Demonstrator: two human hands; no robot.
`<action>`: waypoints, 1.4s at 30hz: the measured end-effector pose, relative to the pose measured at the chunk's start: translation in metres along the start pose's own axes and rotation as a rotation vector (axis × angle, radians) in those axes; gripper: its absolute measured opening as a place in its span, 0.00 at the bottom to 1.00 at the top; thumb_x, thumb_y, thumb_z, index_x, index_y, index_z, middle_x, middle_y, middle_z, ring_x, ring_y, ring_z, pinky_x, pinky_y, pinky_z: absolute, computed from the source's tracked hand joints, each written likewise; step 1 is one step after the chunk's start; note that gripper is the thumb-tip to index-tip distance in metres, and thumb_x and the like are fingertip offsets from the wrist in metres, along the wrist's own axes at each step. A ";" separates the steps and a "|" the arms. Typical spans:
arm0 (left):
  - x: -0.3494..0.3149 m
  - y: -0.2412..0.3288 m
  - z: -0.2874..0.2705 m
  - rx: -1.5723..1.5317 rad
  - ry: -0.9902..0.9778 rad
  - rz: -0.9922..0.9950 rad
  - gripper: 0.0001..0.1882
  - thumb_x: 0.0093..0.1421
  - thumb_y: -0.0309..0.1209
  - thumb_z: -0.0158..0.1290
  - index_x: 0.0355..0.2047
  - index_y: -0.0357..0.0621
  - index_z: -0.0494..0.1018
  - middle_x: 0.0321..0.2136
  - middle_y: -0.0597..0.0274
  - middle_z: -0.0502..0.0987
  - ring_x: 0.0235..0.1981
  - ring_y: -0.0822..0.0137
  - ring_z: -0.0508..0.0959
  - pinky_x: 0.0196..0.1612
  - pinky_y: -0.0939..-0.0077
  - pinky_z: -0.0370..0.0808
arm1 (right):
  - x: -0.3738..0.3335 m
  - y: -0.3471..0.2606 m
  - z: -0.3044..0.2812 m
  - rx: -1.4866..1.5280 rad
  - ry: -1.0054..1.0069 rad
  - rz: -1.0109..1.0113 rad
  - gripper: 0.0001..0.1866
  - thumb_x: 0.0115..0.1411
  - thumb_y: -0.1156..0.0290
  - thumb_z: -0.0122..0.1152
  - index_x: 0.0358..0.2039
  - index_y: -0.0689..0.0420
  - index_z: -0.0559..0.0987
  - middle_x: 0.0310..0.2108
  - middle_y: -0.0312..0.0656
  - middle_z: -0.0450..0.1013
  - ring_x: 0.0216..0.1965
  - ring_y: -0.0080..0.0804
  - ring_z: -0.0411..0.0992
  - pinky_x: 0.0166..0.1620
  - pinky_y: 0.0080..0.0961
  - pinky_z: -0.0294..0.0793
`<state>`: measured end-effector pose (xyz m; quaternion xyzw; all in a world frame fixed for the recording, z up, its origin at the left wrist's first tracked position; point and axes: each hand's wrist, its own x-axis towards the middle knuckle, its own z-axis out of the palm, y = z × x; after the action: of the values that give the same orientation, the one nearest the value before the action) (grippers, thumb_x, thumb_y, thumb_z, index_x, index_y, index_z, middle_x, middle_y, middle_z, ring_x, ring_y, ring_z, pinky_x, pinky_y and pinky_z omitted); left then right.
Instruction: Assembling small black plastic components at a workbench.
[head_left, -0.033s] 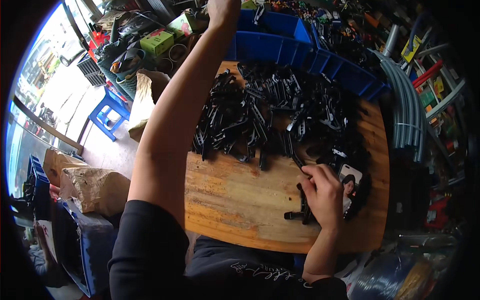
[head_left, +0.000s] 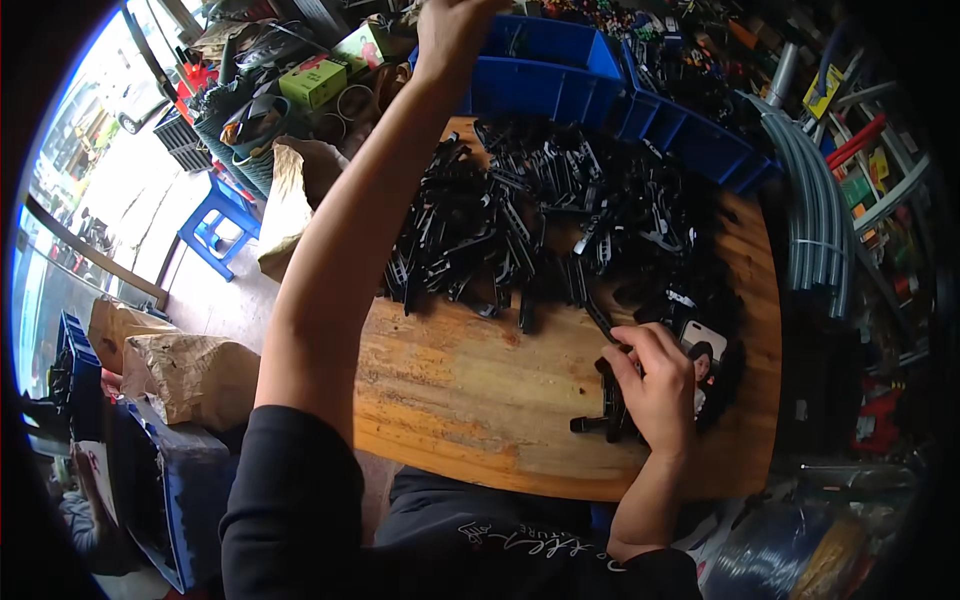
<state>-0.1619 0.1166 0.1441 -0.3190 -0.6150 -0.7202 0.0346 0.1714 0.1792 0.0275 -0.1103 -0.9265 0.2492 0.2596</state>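
Observation:
My left arm stretches far forward, and my left hand (head_left: 455, 40) is over the left end of a blue bin (head_left: 540, 90); its fingertips run out of the picture at the top. At the right front of the wooden table, my right hand (head_left: 655, 385) has its thumb and forefinger closed around the near end of a slim black part (head_left: 601, 318). Beneath that hand lie a few more black pieces (head_left: 600, 424), partly hidden by it. A large heap of black plastic parts (head_left: 520, 215) covers the far half of the table.
A phone (head_left: 705, 345) with a picture on its back rests beside my right hand, against the heap. More blue bins (head_left: 690, 140) line the table's far edge (head_left: 765, 300). Grey pipes (head_left: 815, 220) stand at the right. Leftward are a blue stool (head_left: 220, 225) and paper sacks (head_left: 195, 380).
My left hand has come slightly down and right, so more of it shows. My right hand has shifted a little to the right. The heap looks the same.

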 end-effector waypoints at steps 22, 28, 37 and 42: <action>-0.214 -0.031 -0.037 0.462 -0.569 -0.035 0.13 0.48 0.30 0.55 0.35 0.44 0.71 0.37 0.58 0.73 0.43 0.56 0.71 0.43 0.64 0.67 | -0.006 -0.008 0.011 -0.129 -0.288 -0.143 0.10 0.49 0.74 0.63 0.32 0.62 0.75 0.29 0.44 0.70 0.37 0.43 0.68 0.41 0.34 0.68; -0.248 -0.052 -0.038 0.877 -0.634 0.463 0.14 0.39 0.32 0.57 0.29 0.44 0.72 0.36 0.60 0.72 0.47 0.57 0.68 0.47 0.63 0.62 | -0.004 -0.011 0.041 0.153 -0.219 -0.106 0.09 0.53 0.75 0.60 0.35 0.62 0.74 0.33 0.44 0.69 0.31 0.41 0.71 0.34 0.32 0.70; -0.248 -0.039 -0.039 0.809 -0.629 0.469 0.15 0.43 0.32 0.60 0.32 0.43 0.71 0.44 0.58 0.72 0.53 0.55 0.66 0.53 0.59 0.60 | -0.008 -0.010 0.044 0.217 -0.234 -0.074 0.09 0.49 0.77 0.65 0.32 0.62 0.76 0.29 0.43 0.71 0.29 0.37 0.72 0.32 0.26 0.71; -0.246 -0.032 -0.042 0.633 -0.573 0.407 0.17 0.45 0.24 0.59 0.37 0.43 0.69 0.42 0.59 0.74 0.48 0.56 0.71 0.49 0.64 0.64 | -0.005 -0.018 0.044 0.421 -0.172 0.032 0.09 0.50 0.74 0.67 0.30 0.62 0.77 0.27 0.38 0.71 0.27 0.25 0.72 0.30 0.19 0.71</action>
<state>0.0021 0.0013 -0.0087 -0.5928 -0.7140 -0.3590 0.0993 0.1508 0.1440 0.0019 -0.0466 -0.8709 0.4496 0.1931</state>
